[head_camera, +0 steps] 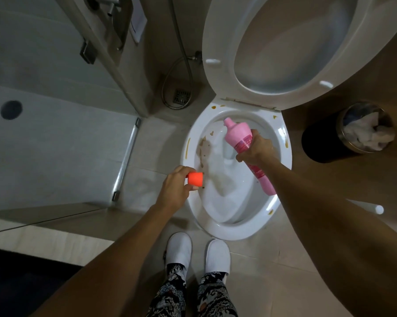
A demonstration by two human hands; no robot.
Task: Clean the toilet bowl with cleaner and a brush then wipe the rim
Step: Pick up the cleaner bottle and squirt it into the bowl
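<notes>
Right hand (254, 148) grips the pink cleaner bottle (245, 145) at frame centre, nozzle tipped down over the stained toilet bowl (227, 197) to dispense under the rim. Left hand (177, 186) pinches the removed orange cap (195, 178) aside, apparently ready for recapping.

We see dim, warm light; the toilet bowl (218, 216) glows palest between our hands, wide-angle bending at the edges.

Glossy white ceramic toilet bowl (218, 227); matt pink plastic bottle (238, 138); smooth orange plastic cap (195, 178); shiny metal hose (170, 88).
</notes>
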